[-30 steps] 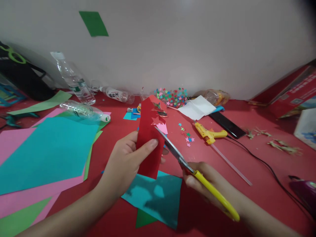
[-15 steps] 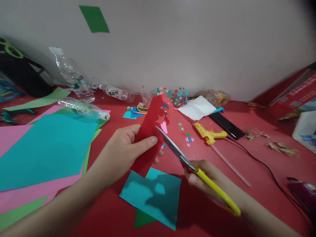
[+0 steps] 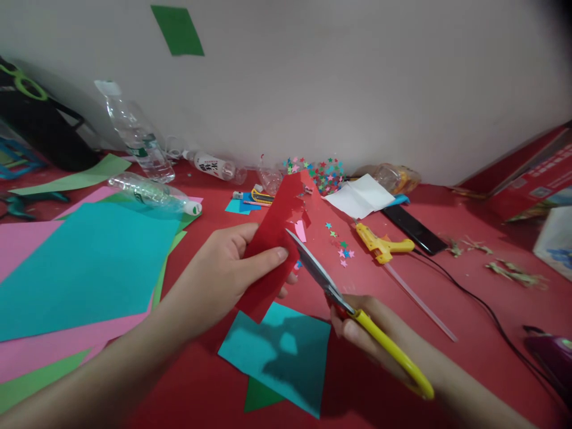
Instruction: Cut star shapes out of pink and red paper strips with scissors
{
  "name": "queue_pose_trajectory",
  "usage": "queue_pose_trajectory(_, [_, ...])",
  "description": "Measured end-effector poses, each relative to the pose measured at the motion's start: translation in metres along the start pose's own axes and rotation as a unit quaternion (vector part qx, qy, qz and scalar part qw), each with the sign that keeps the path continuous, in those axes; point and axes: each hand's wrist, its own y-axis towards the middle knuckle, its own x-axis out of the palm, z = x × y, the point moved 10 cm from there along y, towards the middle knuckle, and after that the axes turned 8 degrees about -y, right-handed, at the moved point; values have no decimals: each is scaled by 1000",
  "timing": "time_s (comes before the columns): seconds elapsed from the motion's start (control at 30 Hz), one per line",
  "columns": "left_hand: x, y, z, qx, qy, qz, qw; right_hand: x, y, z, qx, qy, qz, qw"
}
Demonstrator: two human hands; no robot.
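My left hand (image 3: 243, 262) pinches a strip of red paper (image 3: 272, 238), thumb on its face and fingertips showing behind its right edge. The paper's upper right edge is cut in a jagged outline. In my right hand (image 3: 366, 330) are scissors (image 3: 324, 280) with yellow handles, fingers around the grips. The blades look nearly closed, their tip at the right edge of the red paper beside my left thumb; whether they touch it I cannot tell. Below the hands, a turquoise paper piece (image 3: 286, 369) lies on the table over a dark green piece (image 3: 263, 394).
Large coloured sheets (image 3: 89, 268) are piled at left, with a plastic bottle (image 3: 152, 193) lying on them. A yellow glue gun (image 3: 382, 243) with a cord lies right of the hands, near a black phone (image 3: 413, 228). Small paper stars (image 3: 344, 253) are scattered beyond the scissors.
The view has shifted slightly, so most things sit a little further right. Both hands keep their hold, and the scissors stay beside the red paper.
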Motion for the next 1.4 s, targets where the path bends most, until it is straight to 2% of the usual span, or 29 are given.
queue_pose_trajectory(0.17, [1, 0, 1, 3, -1, 1, 1000, 0, -2, -2, -6, -13, 5, 1000])
queue_pose_trajectory(0.33, [2, -2, 1, -20, 10, -12, 1000, 2, -3, -3, -36, 4, -9, 999])
queue_pose_trajectory(0.77, [3, -2, -2, -20, -14, -14, 1000, 6, -2, 1, -38, 39, -34, 998])
queue_pose_trajectory(1.4, [3, -2, -8, -43, -23, -28, 998, 3, 2, 9, -36, -6, -4, 999])
